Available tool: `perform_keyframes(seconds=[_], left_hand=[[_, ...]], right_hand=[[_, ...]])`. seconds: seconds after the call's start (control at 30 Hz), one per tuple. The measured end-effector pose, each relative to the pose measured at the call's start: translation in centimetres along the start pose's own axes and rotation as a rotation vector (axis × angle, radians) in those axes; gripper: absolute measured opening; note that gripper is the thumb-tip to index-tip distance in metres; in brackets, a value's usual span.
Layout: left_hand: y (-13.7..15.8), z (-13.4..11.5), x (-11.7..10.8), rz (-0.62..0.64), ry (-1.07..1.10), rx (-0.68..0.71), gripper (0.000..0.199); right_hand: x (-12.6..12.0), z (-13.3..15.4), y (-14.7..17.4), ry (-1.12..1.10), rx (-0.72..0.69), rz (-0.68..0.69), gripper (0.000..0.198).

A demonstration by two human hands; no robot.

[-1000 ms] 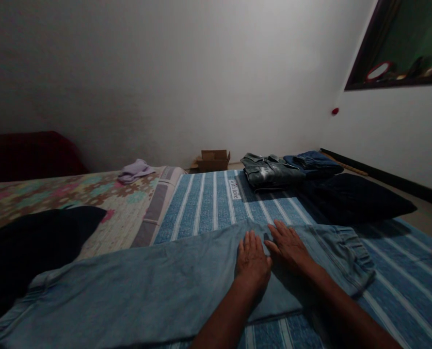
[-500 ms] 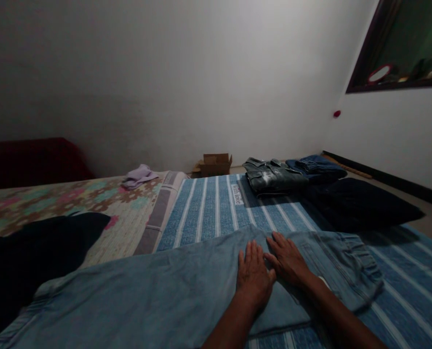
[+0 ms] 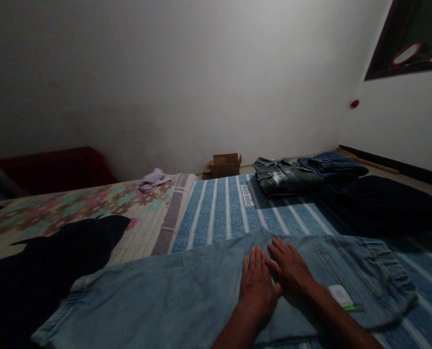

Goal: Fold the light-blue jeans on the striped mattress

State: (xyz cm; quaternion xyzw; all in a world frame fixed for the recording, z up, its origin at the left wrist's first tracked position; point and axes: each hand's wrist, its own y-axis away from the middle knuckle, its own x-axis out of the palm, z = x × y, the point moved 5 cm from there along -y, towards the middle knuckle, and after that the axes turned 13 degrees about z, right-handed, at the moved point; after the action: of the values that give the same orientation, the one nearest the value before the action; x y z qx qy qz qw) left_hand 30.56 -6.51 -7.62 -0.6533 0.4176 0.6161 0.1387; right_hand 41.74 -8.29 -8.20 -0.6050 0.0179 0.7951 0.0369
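Note:
A pair of light blue jeans point(image 3: 157, 295) lies flat across the blue striped mattress point(image 3: 219, 213), legs to the left, waistband at the right with a small white tag point(image 3: 341, 296). My left hand point(image 3: 257, 283) rests palm down on the jeans, fingers together. My right hand point(image 3: 290, 266) lies flat beside it, touching it, fingers spread a little. Neither hand grips the cloth.
Folded dark jeans point(image 3: 286, 175) and a folded blue garment point(image 3: 332, 164) sit at the far end. A dark pillow point(image 3: 379, 203) lies at the right. A black cloth point(image 3: 48, 261) covers part of the floral mattress point(image 3: 73, 206). A cardboard box point(image 3: 226, 165) and lilac cloth point(image 3: 153, 178) lie beyond.
The view has swung to the left and slightly down, so everything sits further right. Both hands stay flat on the jeans, barely shifted. The white tag now shows.

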Motion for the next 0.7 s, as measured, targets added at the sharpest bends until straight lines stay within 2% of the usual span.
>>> perform_keyframes(seconds=[0.3, 0.7], left_hand=[[0.2, -0.4, -0.6, 0.037, 0.044, -0.02, 0.08], [1.5, -0.1, -1.2, 0.09, 0.036, -0.046, 0.081]], right_hand=[[0.0, -0.1, 0.0, 0.006, 0.012, 0.022, 0.045], [0.7, -0.3, 0.3, 0.042, -0.011, -0.038, 0.046]])
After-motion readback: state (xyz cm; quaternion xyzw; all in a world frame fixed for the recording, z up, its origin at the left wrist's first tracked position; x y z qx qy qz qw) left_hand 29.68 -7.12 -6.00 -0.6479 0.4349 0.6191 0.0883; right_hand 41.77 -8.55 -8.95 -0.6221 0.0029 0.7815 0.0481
